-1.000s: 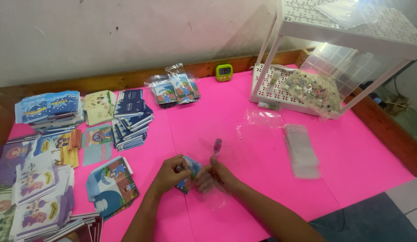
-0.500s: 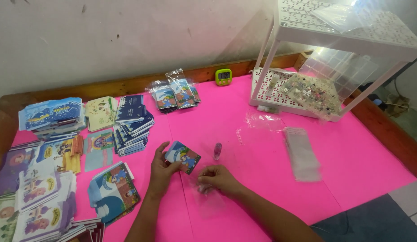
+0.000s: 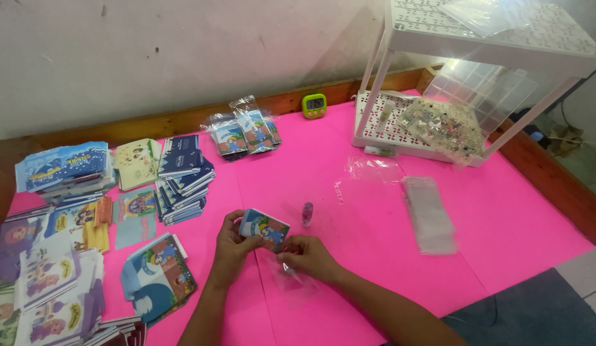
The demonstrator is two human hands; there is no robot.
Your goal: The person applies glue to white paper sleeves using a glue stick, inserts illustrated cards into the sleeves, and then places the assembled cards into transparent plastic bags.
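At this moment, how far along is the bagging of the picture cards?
Done: a few bagged card packs lie by the wall. In hand: the left hand holds a small card stack while the right hand pinches a clear bag at its edge. Left: many unbagged card piles and a stack of empty bags.

The table [image 3: 375, 211] was bright pink. The card [image 3: 264, 229] showed a blue cartoon print. At its two o'clock stood a purple vial [image 3: 307, 214]; at one o'clock, a green timer [image 3: 314, 106]. The rack [image 3: 490, 32] was white and perforated.
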